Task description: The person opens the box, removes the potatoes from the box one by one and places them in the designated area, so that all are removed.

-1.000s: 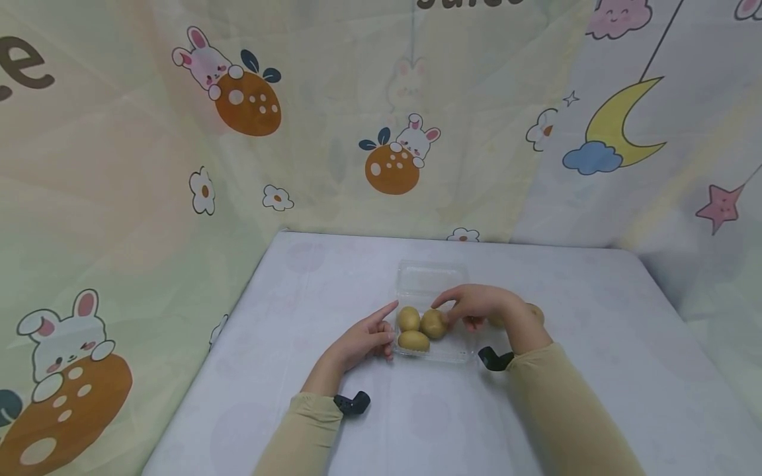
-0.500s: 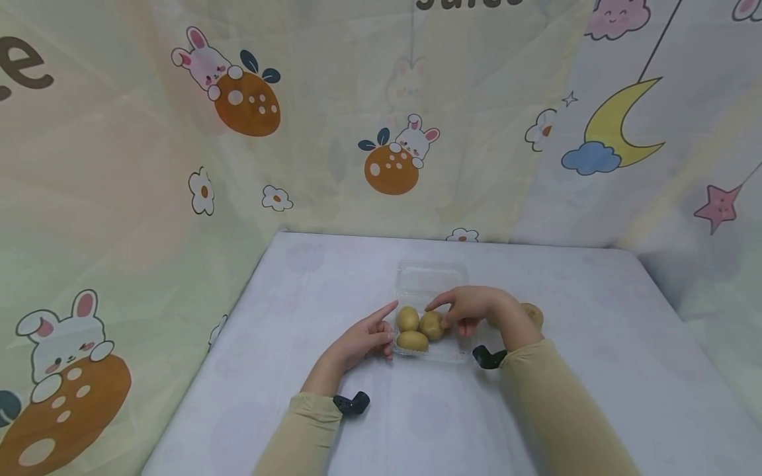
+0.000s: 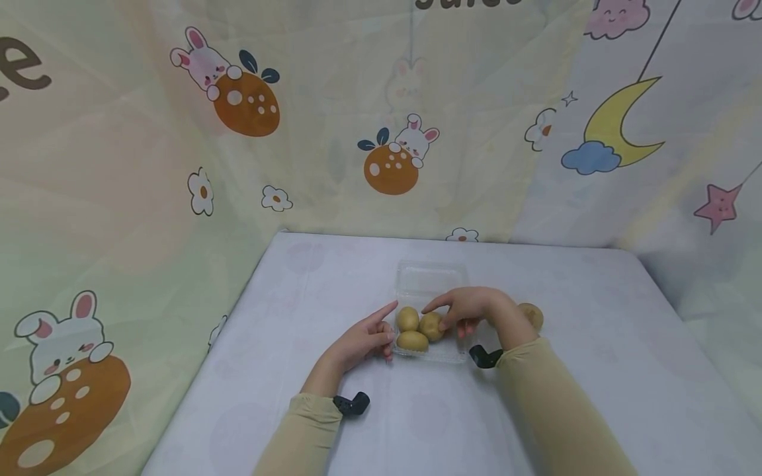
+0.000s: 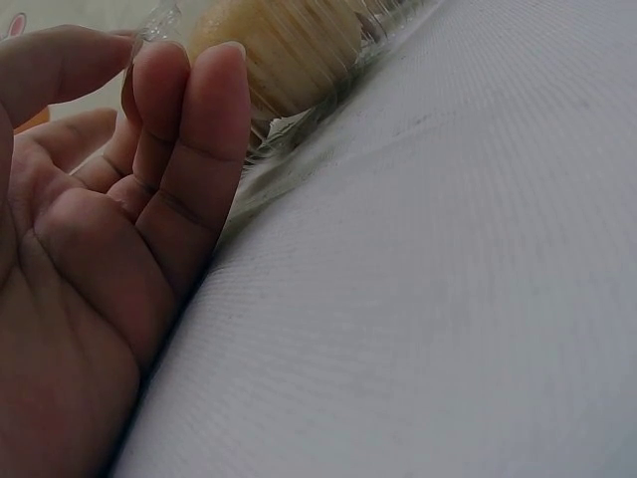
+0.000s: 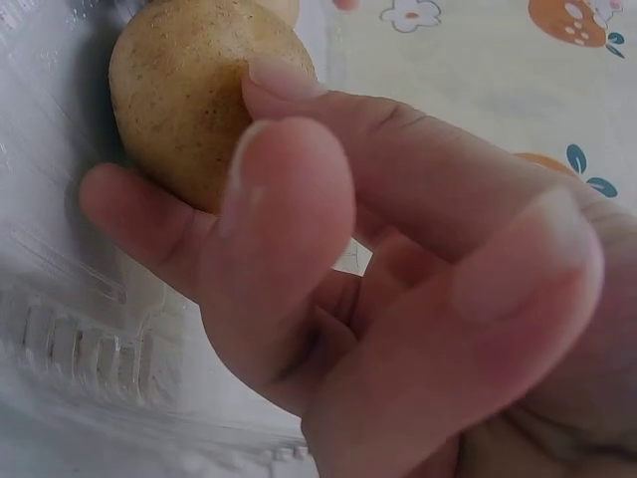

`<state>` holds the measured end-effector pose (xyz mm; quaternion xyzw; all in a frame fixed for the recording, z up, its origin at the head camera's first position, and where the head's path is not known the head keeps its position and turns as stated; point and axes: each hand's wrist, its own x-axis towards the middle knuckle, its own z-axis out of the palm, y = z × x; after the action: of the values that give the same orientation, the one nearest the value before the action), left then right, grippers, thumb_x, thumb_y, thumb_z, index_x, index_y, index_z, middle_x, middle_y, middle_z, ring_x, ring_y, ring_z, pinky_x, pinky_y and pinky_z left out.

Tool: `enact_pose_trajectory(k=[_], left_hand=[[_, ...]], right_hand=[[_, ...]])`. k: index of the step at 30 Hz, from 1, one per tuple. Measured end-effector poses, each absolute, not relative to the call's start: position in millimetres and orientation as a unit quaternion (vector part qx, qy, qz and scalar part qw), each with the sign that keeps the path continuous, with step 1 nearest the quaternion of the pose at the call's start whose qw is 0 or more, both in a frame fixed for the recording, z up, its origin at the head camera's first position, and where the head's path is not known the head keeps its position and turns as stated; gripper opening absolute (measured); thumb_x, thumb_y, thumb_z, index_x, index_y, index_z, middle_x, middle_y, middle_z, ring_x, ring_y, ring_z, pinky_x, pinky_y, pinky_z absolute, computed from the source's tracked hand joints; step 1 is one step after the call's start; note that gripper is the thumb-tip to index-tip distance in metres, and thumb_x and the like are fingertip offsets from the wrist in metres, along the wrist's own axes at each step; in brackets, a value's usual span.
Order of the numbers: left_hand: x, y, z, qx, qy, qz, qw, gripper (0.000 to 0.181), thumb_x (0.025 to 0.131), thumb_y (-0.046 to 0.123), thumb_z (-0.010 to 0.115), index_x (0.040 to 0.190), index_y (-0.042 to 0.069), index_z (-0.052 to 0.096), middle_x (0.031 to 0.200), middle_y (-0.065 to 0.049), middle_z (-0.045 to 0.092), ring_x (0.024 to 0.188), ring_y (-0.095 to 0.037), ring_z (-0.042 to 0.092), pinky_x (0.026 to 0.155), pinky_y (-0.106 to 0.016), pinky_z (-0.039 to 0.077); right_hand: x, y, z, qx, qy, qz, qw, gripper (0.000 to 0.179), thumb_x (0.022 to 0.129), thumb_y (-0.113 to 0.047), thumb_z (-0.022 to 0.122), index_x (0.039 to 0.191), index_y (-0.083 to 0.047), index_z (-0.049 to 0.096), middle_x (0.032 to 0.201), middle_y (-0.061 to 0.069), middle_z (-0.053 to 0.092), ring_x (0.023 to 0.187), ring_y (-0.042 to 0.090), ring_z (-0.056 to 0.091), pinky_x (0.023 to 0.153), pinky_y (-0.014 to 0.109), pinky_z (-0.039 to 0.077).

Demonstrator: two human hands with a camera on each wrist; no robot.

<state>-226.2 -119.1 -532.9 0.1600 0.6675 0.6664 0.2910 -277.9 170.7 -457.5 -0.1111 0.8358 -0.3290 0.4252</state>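
A clear plastic clamshell box [image 3: 443, 354] lies with its lid [image 3: 432, 279] folded back. Three potatoes are in it: two smaller ones, at the back left [image 3: 407, 318] and front left [image 3: 412, 341], and a rounder potato [image 3: 430, 326] beside them. My right hand [image 3: 476, 305] holds this rounder potato, its index finger reaching over the back and its thumb at the near right side. In the right wrist view, fingertips touch the potato's skin [image 5: 184, 90]. At the box's left side, my left hand [image 3: 360, 340] pinches the plastic rim [image 4: 159, 25], index finger stretched along the wall.
Another potato [image 3: 532, 316] lies on the table right of the box, partly hidden by my right forearm. Each wrist carries a black camera, one on the left wrist [image 3: 352, 404]. A printed cloth [image 3: 321, 132] hangs behind the white-covered table [image 3: 333, 264].
My right hand has shifted slightly left over the box, and the rounder potato has moved a little left with it. The left hand stays at the rim.
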Motion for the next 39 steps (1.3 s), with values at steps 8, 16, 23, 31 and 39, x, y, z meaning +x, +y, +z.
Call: enact_pose_trajectory(k=[8,16,23,31,39], left_hand=[[-227.1,-119.3,-533.6,0.159,0.663,0.669,0.294,0.074,0.096,0.016,0.064,0.157,0.031,0.025,0.087,-0.002,0.056,0.071,-0.015,0.06,0.074,-0.036,0.06],[-226.5,-119.7,-532.5,0.16,0.666,0.666,0.295,0.073,0.097,0.014,0.062,0.157,0.03,0.025,0.087,-0.002,0.056,0.071,-0.014,0.06,0.075,-0.036,0.06],[-226.5,-119.6,-532.6,0.158,0.661,0.671,0.296,0.073,0.096,0.015,0.063,0.157,0.033,0.026,0.087,-0.002,0.056,0.071,-0.014,0.06,0.075,-0.036,0.06],[-227.2,-119.6,-534.0,0.159,0.662,0.67,0.296,0.072,0.096,0.015,0.063,0.157,0.033,0.026,0.088,-0.002,0.056,0.071,-0.014,0.06,0.075,-0.037,0.06],[-227.6,-118.9,-534.2,0.158,0.659,0.674,0.295,0.073,0.095,0.015,0.064,0.156,0.033,0.028,0.087,-0.002,0.056,0.071,-0.014,0.059,0.074,-0.037,0.06]], right_hand=[[-278.2,169.8,-457.5,-0.112,0.837,-0.325,0.426,0.045,0.087,-0.027,0.075,0.128,-0.039,0.063,0.079,0.008,0.066,0.05,0.012,0.054,0.046,0.021,0.049],[-278.1,169.7,-459.6,-0.116,0.842,-0.318,0.42,0.045,0.087,-0.029,0.076,0.128,-0.039,0.062,0.089,0.011,0.069,0.054,0.012,0.057,0.046,0.021,0.047],[-278.0,169.3,-459.3,-0.114,0.842,-0.317,0.421,0.044,0.087,-0.029,0.075,0.129,-0.038,0.062,0.101,0.01,0.068,0.056,0.012,0.058,0.046,0.021,0.046],[-276.7,167.5,-459.0,-0.116,0.844,-0.31,0.421,0.046,0.088,-0.033,0.073,0.132,-0.038,0.06,0.104,0.007,0.067,0.058,0.013,0.058,0.046,0.021,0.046],[-276.5,167.0,-459.8,-0.122,0.848,-0.305,0.416,0.042,0.09,-0.033,0.072,0.13,-0.036,0.061,0.098,0.008,0.069,0.056,0.012,0.057,0.045,0.021,0.042]])
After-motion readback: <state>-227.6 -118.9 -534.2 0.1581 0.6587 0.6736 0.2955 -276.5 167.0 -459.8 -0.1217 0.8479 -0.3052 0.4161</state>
